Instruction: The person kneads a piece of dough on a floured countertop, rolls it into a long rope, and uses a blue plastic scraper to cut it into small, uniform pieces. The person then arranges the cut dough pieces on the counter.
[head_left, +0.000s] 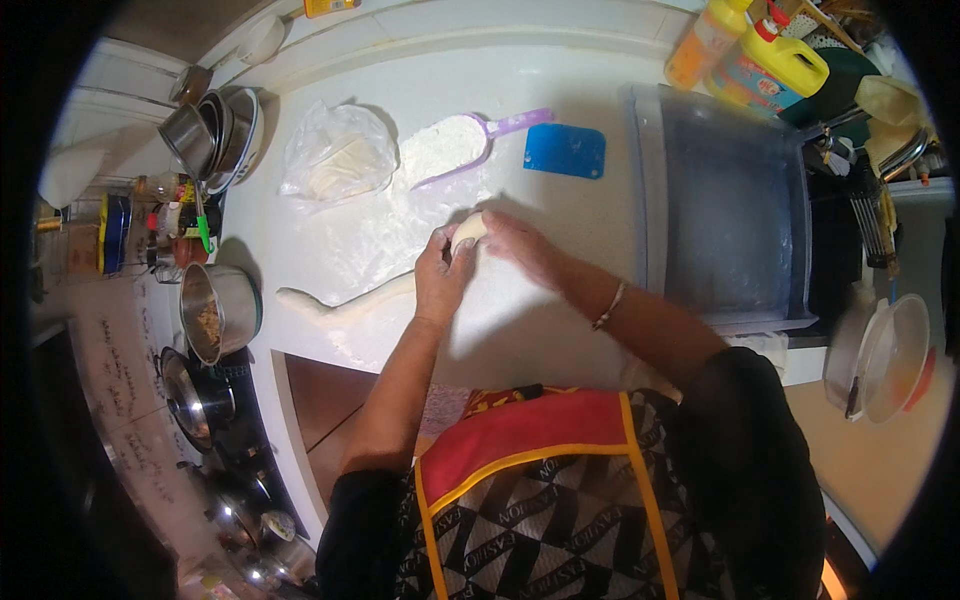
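A rope of pale dough (367, 301) lies on the white counter, its right part hidden behind my left hand (444, 271). That hand's fingers hold the left side of the thick dough end (470, 227). My right hand (517, 241) has its fingers at the right side of the same end. Beyond them, a purple scoop (480, 154) full of white flour (442, 150) rests in scattered flour. Left of it sits a clear plastic bag (341, 154) with dough inside. A blue plastic dough scraper (565, 151) lies right of the scoop.
At the right stands a large grey tray (652, 217), with yellow bottles (772, 75) behind it. Stacked metal bowls (217, 135) and a steel pot (238, 311) with food line the left side. A clear plastic container (892, 360) is at the far right.
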